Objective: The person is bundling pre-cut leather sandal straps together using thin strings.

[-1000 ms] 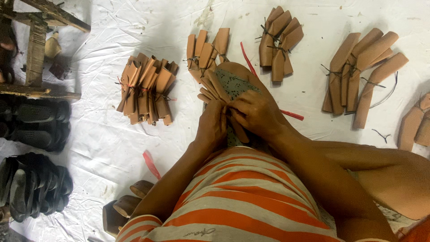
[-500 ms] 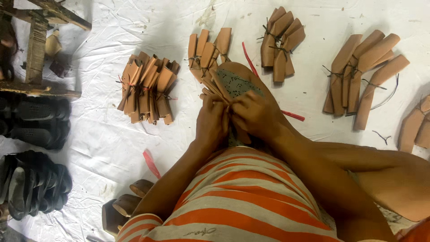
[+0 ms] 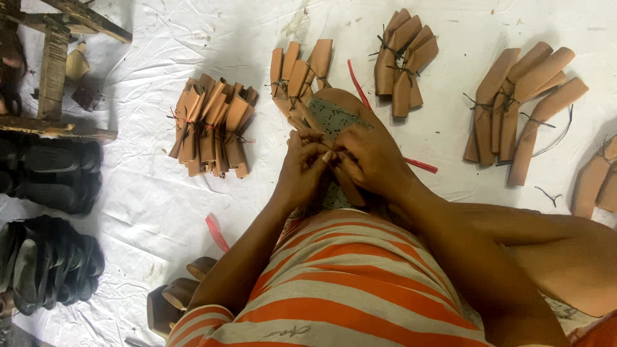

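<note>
Holding a small bunch of tan strips (image 3: 307,125) over the knee, the left hand (image 3: 307,168) and the right hand (image 3: 367,156) meet in the middle. The left hand pinches the bunch with its fingertips. The right hand curls round the near ends and pinches them too. The two hands touch each other. The bunch rests on a grey speckled cloth (image 3: 334,119) on the knee.

Since half a second ago almost nothing has moved. The hands stay at the same spot on the cloth, and the fingers look squeezed a bit closer together.

Left of the knee lies a big tied bundle (image 3: 212,125) of folded tan pieces on the white sheet (image 3: 160,193). Just past the knee is a smaller tied bundle (image 3: 302,67). To the right of it sits another bundle (image 3: 405,61), and further right a bundle of long strips (image 3: 520,103). A red strip (image 3: 421,165) lies just right of the knee. Black shoe soles (image 3: 51,263) are stacked far to the left.
</note>
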